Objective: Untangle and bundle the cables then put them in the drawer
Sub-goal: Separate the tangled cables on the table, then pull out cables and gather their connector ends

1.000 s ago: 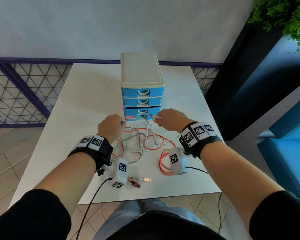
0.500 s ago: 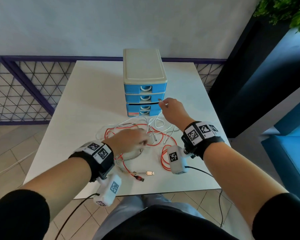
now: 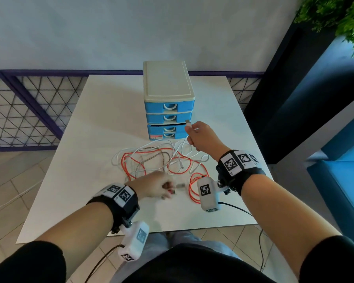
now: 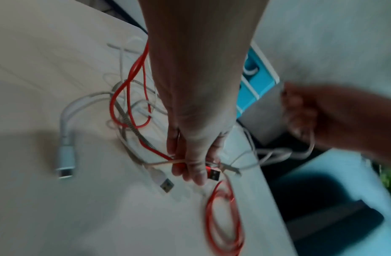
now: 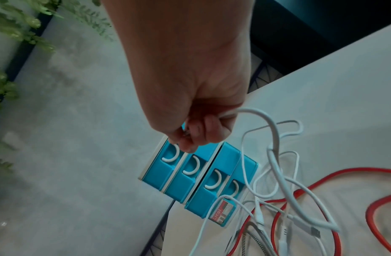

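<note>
A tangle of red, white and braided grey cables (image 3: pixel 161 160) lies on the white table (image 3: pixel 90 160) in front of a small blue drawer unit (image 3: pixel 168 101). My right hand (image 3: pixel 202 137) grips the white cable (image 5: pixel 251 112) near its plug (image 3: pixel 188 124), raised in front of the drawers. My left hand (image 3: pixel 157 186) is blurred near the front of the tangle; its fingers (image 4: pixel 194 171) curl over the red cable's USB plug (image 4: pixel 213 173) and a pale strand crossing it. The third drawer (image 3: pixel 166 129) stands slightly ajar.
A loose white USB plug (image 4: pixel 162 180) and another white connector (image 4: pixel 65 166) lie by my left hand. Red cable loops (image 3: pixel 194 190) lie near the table's right front. A dark blue partition (image 3: pixel 294 99) and a plant (image 3: pixel 345 15) stand to the right.
My left hand pulled back from the drawers toward the table's front and took hold of the red plug. My right hand lifted the white cable's end up in front of the drawers.
</note>
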